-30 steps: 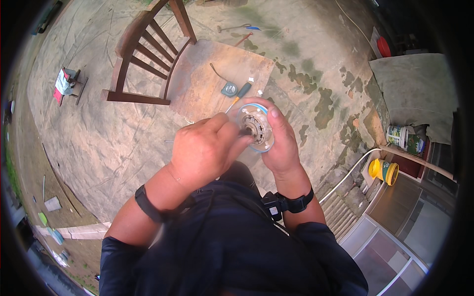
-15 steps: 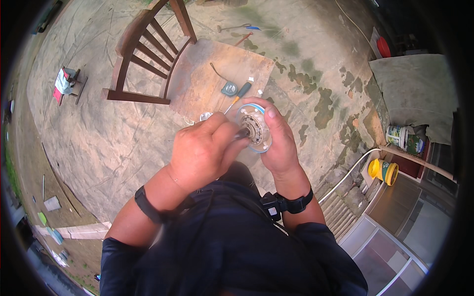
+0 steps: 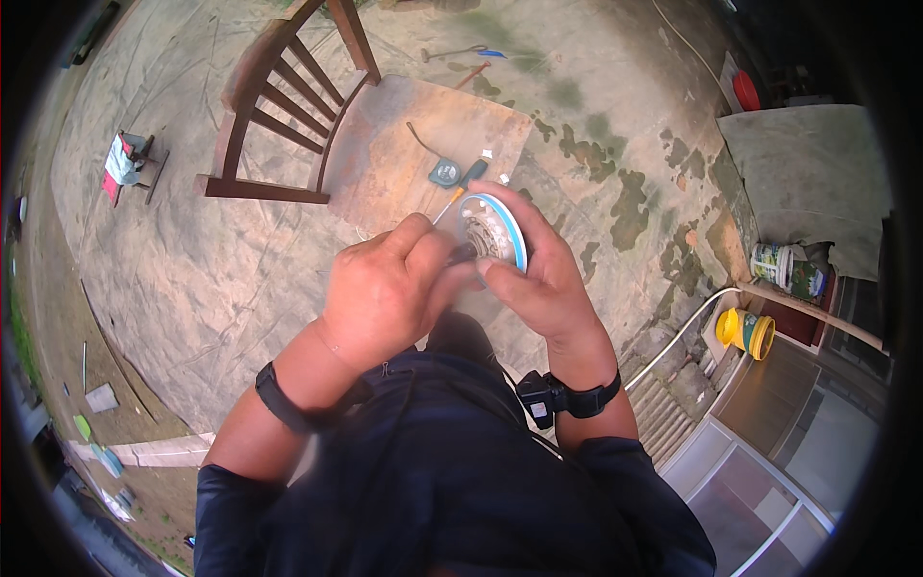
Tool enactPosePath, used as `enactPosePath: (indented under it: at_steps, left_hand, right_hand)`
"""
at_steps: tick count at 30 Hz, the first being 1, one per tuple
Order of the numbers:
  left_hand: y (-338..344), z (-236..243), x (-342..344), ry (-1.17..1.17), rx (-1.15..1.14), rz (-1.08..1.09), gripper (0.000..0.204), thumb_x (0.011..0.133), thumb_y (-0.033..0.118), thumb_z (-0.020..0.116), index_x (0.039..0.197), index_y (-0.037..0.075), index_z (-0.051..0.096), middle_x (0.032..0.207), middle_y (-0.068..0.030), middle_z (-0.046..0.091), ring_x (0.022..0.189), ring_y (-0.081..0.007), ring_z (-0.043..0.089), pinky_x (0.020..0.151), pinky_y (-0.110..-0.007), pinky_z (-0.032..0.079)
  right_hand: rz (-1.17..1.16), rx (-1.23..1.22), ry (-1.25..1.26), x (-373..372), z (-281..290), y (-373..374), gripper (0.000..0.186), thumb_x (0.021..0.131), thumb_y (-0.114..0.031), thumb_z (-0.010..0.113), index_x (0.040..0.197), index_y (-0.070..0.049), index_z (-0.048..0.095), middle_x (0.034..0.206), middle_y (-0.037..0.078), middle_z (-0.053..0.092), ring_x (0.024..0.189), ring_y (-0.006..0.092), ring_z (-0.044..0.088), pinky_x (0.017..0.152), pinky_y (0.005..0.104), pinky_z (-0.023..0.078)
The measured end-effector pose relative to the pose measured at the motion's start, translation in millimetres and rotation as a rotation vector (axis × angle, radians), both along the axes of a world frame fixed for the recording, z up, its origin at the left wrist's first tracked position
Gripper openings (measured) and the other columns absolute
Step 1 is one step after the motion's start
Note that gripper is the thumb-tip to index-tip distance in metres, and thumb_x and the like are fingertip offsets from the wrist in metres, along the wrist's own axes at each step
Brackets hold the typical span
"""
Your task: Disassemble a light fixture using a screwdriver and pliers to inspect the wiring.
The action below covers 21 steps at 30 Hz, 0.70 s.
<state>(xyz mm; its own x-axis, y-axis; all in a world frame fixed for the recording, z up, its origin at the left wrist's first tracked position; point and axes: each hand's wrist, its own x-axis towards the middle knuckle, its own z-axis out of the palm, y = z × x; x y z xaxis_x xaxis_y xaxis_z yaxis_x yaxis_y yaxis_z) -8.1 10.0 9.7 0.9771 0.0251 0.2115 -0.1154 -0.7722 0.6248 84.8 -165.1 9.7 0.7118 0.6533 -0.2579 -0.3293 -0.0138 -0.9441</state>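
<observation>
My right hand [image 3: 548, 274] grips a round white part with a blue rim [image 3: 508, 223] from its right side, fingers behind and thumb across its lower edge. Pale lumps and a coiled or ringed middle show inside, partly blurred. My left hand [image 3: 385, 288] is closed in a pinch at the left of that part. A small dark piece shows between its fingertips, smeared and mostly hidden, so its kind is unclear. Just beyond the hands, a screwdriver [image 3: 468, 177] with a dark and yellow handle and a tape measure [image 3: 444, 172] lie on the wooden chair seat [image 3: 385, 144].
The chair's slatted back [image 3: 288, 91] rises at the far left of the seat. Tools, among them a red-handled one [image 3: 473, 75], lie on the stained floor beyond. A yellow bucket [image 3: 747, 333] lies at the right near a white hose [image 3: 685, 332]. A small stool [image 3: 135, 165] stands far left.
The round part has turned, its face now angled more toward the left. My right thumb has moved from its upper rim to its lower edge. My left hand stays close against it.
</observation>
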Motion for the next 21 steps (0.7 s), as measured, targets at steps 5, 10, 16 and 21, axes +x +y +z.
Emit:
enactPosePath:
  at_steps: [5, 10, 16, 21]
  left_hand:
    - [-2.6, 0.6, 5.0, -0.014, -0.004, -0.007, 0.022, 0.088, 0.019, 0.076, 0.099, 0.004, 0.063, 0.087, -0.0109, 0.062, 0.065, -0.0308, 0.066, 0.056, -0.04, 0.053]
    - [-1.0, 1.6, 3.0, 0.005, -0.026, 0.0, 0.018, 0.091, 0.018, 0.072, 0.098, 0.004, 0.063, 0.082, -0.0106, 0.06, 0.062, -0.0313, 0.064, 0.054, -0.041, 0.051]
    - [-3.6, 1.5, 3.3, 0.038, -0.097, 0.023, 0.016, 0.093, 0.018, 0.07, 0.096, 0.004, 0.063, 0.079, -0.0114, 0.059, 0.063, -0.0323, 0.063, 0.056, -0.041, 0.051]
    - [-0.7, -4.3, 5.6, 0.062, -0.15, 0.026, 0.02, 0.091, 0.019, 0.073, 0.101, 0.004, 0.064, 0.083, -0.0122, 0.062, 0.067, -0.0332, 0.065, 0.059, -0.041, 0.052]
  right_hand:
    - [0.011, -0.158, -0.159, -1.8, 1.1, -0.4, 0.061, 0.085, -0.001, 0.06, 0.145, 0.0, 0.047, 0.123, 0.013, 0.062, 0.111, 0.0164, 0.06, 0.094, 0.0317, 0.05]
    - [0.05, -0.208, -0.428, -2.1, 3.8, 0.2, 0.061, 0.086, -0.003, 0.059, 0.145, 0.001, 0.044, 0.124, 0.021, 0.061, 0.114, 0.0268, 0.062, 0.098, 0.0372, 0.049]
    - [0.075, -0.196, -0.471, 1.6, -0.3, -1.2, 0.06, 0.088, -0.006, 0.058, 0.146, 0.001, 0.043, 0.124, 0.021, 0.061, 0.114, 0.0285, 0.062, 0.099, 0.0378, 0.049]
    - [0.068, -0.195, -0.369, 1.8, -2.2, -0.3, 0.059, 0.089, -0.006, 0.058, 0.146, 0.001, 0.043, 0.124, 0.017, 0.061, 0.111, 0.023, 0.061, 0.098, 0.0361, 0.049]
